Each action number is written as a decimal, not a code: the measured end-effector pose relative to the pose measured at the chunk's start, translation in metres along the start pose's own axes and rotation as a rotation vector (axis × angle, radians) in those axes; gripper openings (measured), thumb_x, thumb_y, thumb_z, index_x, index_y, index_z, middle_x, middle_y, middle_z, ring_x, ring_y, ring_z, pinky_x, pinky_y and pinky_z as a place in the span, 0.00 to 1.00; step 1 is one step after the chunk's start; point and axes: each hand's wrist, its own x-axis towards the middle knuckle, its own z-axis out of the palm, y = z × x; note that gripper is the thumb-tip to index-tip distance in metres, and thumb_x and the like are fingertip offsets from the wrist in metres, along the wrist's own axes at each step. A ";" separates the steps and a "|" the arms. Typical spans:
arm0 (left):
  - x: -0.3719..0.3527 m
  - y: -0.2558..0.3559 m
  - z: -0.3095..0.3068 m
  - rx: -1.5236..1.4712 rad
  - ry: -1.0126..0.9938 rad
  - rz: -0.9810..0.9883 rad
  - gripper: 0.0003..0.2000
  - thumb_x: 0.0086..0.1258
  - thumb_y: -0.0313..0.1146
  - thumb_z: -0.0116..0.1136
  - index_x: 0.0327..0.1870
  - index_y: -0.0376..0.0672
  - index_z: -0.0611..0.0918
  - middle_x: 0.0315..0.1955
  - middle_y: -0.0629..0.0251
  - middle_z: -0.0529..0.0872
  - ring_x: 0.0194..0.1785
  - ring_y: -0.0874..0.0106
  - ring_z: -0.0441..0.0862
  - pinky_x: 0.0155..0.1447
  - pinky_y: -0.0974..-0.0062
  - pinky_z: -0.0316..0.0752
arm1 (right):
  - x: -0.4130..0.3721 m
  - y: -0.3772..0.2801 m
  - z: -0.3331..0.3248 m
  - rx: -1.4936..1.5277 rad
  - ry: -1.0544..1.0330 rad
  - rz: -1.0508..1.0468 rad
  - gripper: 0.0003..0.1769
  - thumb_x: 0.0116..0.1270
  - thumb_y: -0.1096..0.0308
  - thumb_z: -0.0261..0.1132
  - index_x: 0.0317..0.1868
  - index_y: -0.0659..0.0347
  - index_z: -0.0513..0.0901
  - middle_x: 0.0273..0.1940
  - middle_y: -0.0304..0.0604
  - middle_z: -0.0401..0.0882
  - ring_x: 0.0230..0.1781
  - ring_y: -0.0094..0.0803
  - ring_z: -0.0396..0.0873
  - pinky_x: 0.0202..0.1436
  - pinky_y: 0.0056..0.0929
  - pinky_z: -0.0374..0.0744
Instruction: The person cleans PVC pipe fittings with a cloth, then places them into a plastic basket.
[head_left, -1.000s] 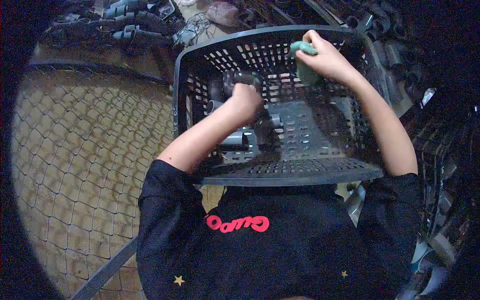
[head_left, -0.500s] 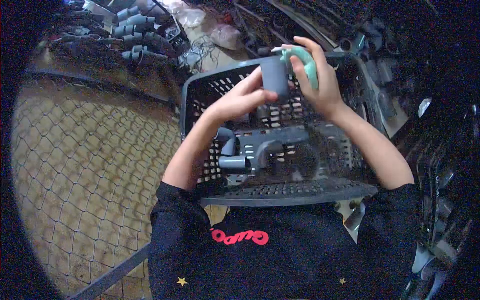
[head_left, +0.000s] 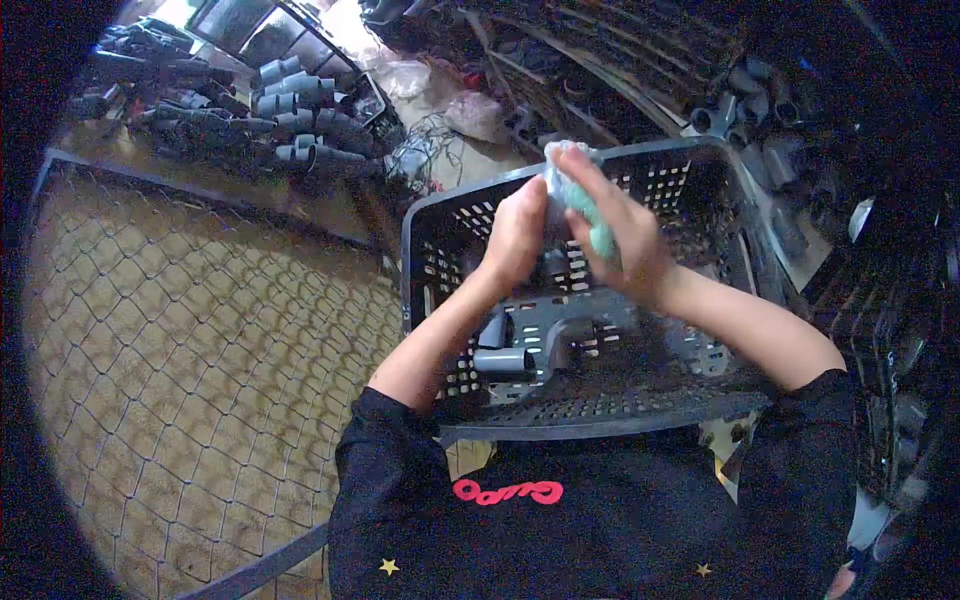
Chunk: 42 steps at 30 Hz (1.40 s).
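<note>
My left hand grips a grey pipe fitting, mostly hidden between my two hands above the dark plastic basket. My right hand presses a green cloth against that fitting. The two hands touch over the basket's middle. More grey pipe fittings lie on the basket's floor, below my left wrist.
A chain-link mesh surface spreads to the left. A pile of grey pipe fittings sits at the back left, with plastic bags beside it. Dark pipes and fittings crowd the right side.
My left hand lifted a grey fitting out of the basket up to my right hand. The cloth now wraps over the fitting. The view has shifted, with the basket lower in frame.
</note>
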 end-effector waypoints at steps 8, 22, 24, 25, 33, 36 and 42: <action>0.005 -0.006 -0.004 -0.282 0.066 -0.058 0.45 0.73 0.71 0.21 0.51 0.35 0.82 0.38 0.64 0.85 0.43 0.76 0.80 0.50 0.75 0.74 | -0.001 0.010 -0.003 -0.133 -0.206 -0.250 0.33 0.61 0.74 0.60 0.69 0.67 0.67 0.70 0.56 0.66 0.73 0.49 0.64 0.75 0.47 0.64; -0.002 0.004 -0.002 -0.034 0.032 0.119 0.44 0.76 0.67 0.20 0.48 0.34 0.84 0.30 0.63 0.87 0.34 0.75 0.81 0.41 0.74 0.75 | -0.001 0.003 -0.005 -0.133 -0.056 -0.179 0.27 0.64 0.77 0.56 0.65 0.61 0.73 0.66 0.51 0.73 0.70 0.47 0.68 0.75 0.51 0.63; -0.001 -0.004 0.002 -0.397 -0.019 -0.072 0.44 0.74 0.69 0.21 0.53 0.34 0.82 0.39 0.59 0.87 0.40 0.73 0.83 0.46 0.72 0.79 | -0.011 -0.012 0.000 -0.090 -0.120 -0.206 0.30 0.59 0.82 0.57 0.64 0.62 0.73 0.65 0.51 0.74 0.71 0.47 0.68 0.76 0.49 0.60; 0.001 -0.006 0.008 -0.692 0.008 -0.232 0.45 0.73 0.71 0.23 0.57 0.34 0.80 0.45 0.56 0.87 0.44 0.71 0.85 0.49 0.70 0.80 | -0.012 -0.019 0.001 -0.044 -0.226 -0.250 0.26 0.64 0.79 0.57 0.64 0.60 0.74 0.65 0.47 0.74 0.71 0.43 0.69 0.76 0.47 0.61; -0.009 0.045 0.013 -0.584 0.040 -0.282 0.41 0.73 0.69 0.28 0.70 0.41 0.68 0.65 0.52 0.74 0.69 0.58 0.70 0.75 0.58 0.59 | -0.002 -0.004 -0.002 -0.182 -0.183 -0.187 0.28 0.66 0.74 0.54 0.68 0.65 0.69 0.71 0.53 0.67 0.73 0.45 0.64 0.76 0.46 0.63; -0.005 0.042 0.012 -0.681 0.026 -0.362 0.38 0.74 0.67 0.32 0.67 0.41 0.72 0.61 0.53 0.78 0.63 0.59 0.77 0.71 0.58 0.67 | -0.008 -0.008 0.002 -0.235 -0.286 -0.251 0.27 0.68 0.73 0.54 0.68 0.63 0.70 0.72 0.49 0.66 0.74 0.42 0.64 0.76 0.45 0.62; 0.004 0.030 -0.003 -0.699 -0.042 -0.408 0.32 0.75 0.63 0.38 0.63 0.43 0.76 0.58 0.56 0.81 0.59 0.62 0.80 0.66 0.60 0.72 | -0.001 -0.001 -0.003 -0.286 -0.336 -0.371 0.25 0.70 0.70 0.55 0.67 0.62 0.72 0.73 0.46 0.65 0.74 0.39 0.63 0.76 0.43 0.62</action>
